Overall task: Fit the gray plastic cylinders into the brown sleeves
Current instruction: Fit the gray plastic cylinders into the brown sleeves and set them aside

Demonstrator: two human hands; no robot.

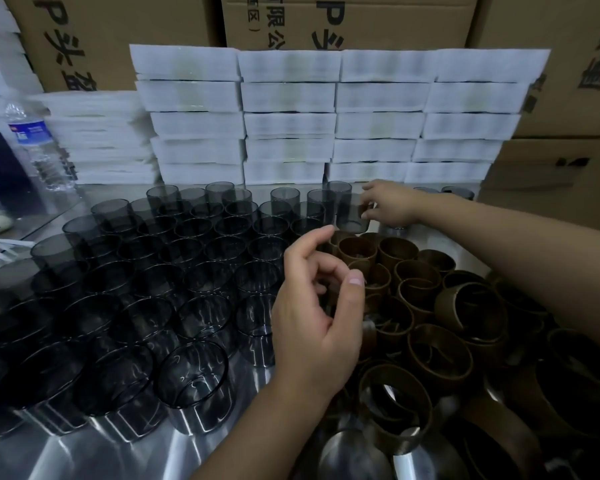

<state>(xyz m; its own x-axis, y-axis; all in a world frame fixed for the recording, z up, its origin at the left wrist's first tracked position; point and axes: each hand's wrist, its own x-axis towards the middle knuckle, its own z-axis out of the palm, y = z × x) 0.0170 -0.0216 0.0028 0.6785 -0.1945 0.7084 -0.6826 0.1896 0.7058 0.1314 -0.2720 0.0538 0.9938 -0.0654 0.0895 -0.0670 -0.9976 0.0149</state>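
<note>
- A water bottle (32,140) with a blue label stands at the far left, beside low piles of white foam sheets.
- The steel table (84,455) carries the gray cylinders (146,271): upright, open end up, packed in rows from the near left edge to the far middle, many touching their neighbours.
- Behind them, along the far side, white foam blocks (326,116) are stacked in four columns, with cardboard boxes (326,19) behind the stack.
- The left hand (319,306) hovers in the middle, above the line where cylinders meet sleeves. Its fingers are loosely curled, thumb and forefinger apart, and nothing shows between them.
- The right hand (388,204) reaches to the far row, forearm crossing over the sleeves. Its curled fingertips and thumb close on the right wall of one gray cylinder (352,213), which stands upright at the right end of the far rows, just beyond the nearest sleeves.
- The brown sleeves (430,323) lie heaped on the right of the table, from the middle to the near right corner, some upright, many tilted and overlapping. None in view has a cylinder in it.
</note>
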